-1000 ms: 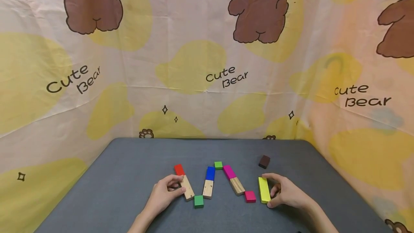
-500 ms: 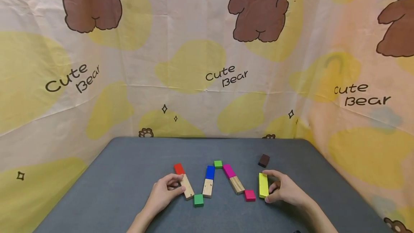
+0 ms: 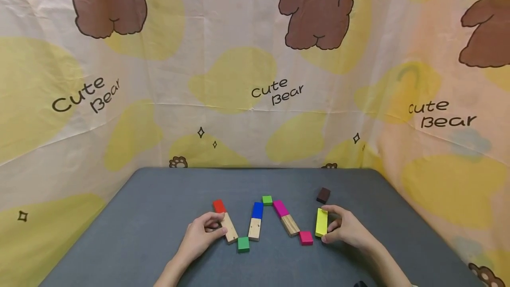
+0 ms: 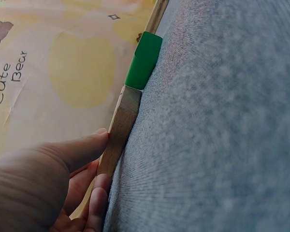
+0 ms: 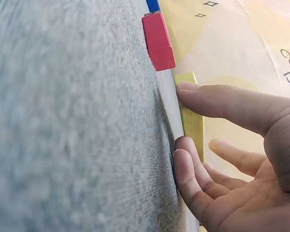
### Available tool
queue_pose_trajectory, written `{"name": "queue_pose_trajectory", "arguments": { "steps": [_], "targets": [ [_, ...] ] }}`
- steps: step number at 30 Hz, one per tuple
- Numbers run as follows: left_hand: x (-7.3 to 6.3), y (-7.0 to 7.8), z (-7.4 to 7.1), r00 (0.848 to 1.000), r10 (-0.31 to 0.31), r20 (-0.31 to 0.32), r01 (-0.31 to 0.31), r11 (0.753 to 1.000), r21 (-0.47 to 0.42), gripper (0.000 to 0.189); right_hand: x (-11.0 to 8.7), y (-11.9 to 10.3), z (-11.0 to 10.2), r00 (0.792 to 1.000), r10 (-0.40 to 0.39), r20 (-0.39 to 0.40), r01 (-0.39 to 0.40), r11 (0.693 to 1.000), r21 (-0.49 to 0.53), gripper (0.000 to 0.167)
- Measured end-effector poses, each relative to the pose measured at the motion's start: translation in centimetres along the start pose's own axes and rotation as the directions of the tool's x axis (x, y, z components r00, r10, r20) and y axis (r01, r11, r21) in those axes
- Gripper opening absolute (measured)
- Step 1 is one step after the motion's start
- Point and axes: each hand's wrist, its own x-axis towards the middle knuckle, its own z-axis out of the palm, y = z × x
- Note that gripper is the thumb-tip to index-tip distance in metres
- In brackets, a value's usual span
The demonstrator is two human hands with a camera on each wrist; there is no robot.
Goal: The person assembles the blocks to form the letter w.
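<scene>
My right hand (image 3: 345, 228) pinches a long yellow block (image 3: 321, 223), index finger at its far end and thumb at its near end. In the right wrist view the yellow block (image 5: 192, 126) appears raised off the grey cloth, beside a pinkish-red block (image 5: 158, 41). At the left of the zigzag row, my left hand (image 3: 202, 237) holds a plain wooden block (image 3: 230, 230) between thumb and fingers. A red block (image 3: 218, 206) adjoins its far end and a green block (image 3: 243, 244) its near end.
The row continues with a second wooden block (image 3: 255, 230), a blue block (image 3: 258, 210), a light green block (image 3: 267, 200), a magenta block (image 3: 280, 208) and a striped wooden block (image 3: 290, 225). A dark brown block (image 3: 323, 195) lies beyond the yellow one. Bear-print cloth (image 3: 223, 79) surrounds the table.
My right hand has carried the yellow block farther from me and slightly left, turning it so its far end leans rightward. The left hand keeps its place on the wooden block.
</scene>
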Motion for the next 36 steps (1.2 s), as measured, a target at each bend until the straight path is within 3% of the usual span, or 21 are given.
{"name": "queue_pose_trajectory", "arguments": {
  "steps": [13,22,36],
  "targets": [
    [0.2,0.1,0.0,1.000,0.018,0.010,-0.018,1.000,0.016,0.034,0.9,-0.2,0.9,0.990,0.048,-0.135,-0.051,0.998,-0.021,0.085],
    [0.3,-0.2,0.0,1.000,0.008,-0.004,-0.008,1.000,0.024,0.033,1.7,-0.5,1.5,0.995,-0.011,-0.096,0.011,1.000,0.002,0.085],
    [0.3,-0.1,0.2,1.000,0.004,-0.001,-0.004,1.000,0.021,0.033,1.7,-0.3,1.5,0.994,0.019,-0.104,-0.023,0.999,-0.044,0.084]
  ]
}}
